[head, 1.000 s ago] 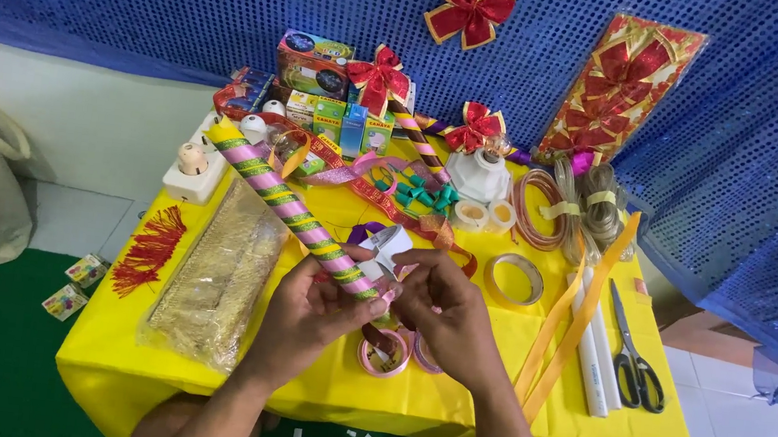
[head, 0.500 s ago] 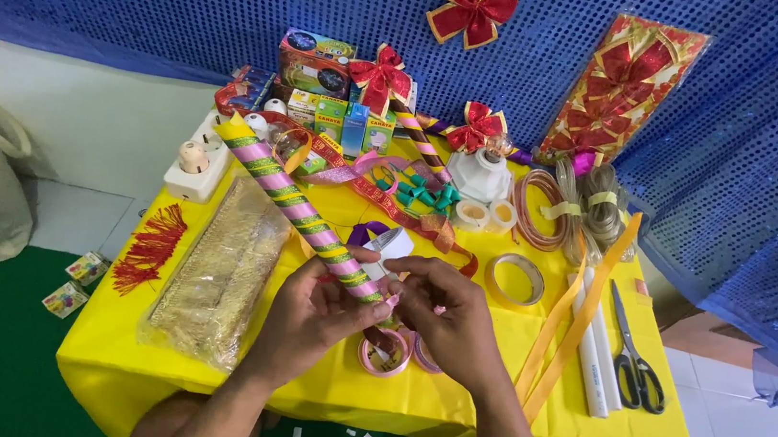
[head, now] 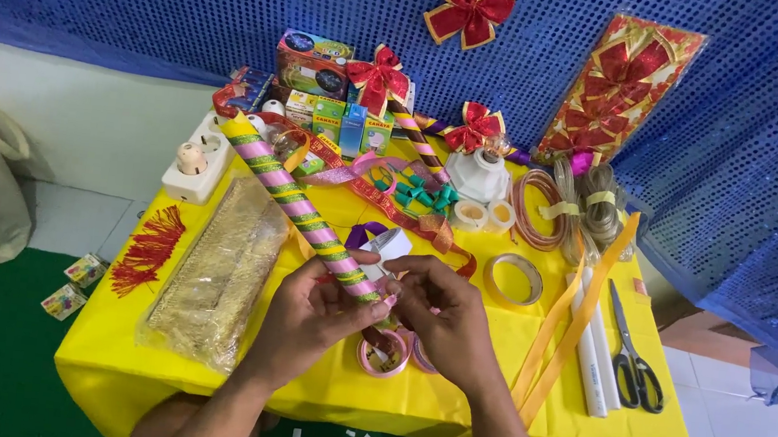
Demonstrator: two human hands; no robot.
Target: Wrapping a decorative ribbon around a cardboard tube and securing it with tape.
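We hold one striped tube [head: 299, 204] at its near end, our left hand [head: 306, 321] clamped around it; its long axis runs away toward the table's [head: 504, 404] far left corner. Our right hand [head: 441, 316] pinches at that same end, fingers together. Two ribbon rolls [head: 384, 353] lie just below, near the front edge.

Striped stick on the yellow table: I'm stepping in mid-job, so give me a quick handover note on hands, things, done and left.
Left hand: grips the lower end of the striped stick, which slants up toward the socket strip.
Right hand: pinches at the stick's tip, beside the left thumb.
Nearby: pink ribbon rolls under the hands, tape ring, scissors to the right.
Done: pink, green and gold wrap covers the visible length.
Left: the tip in the fingers looks unfinished.
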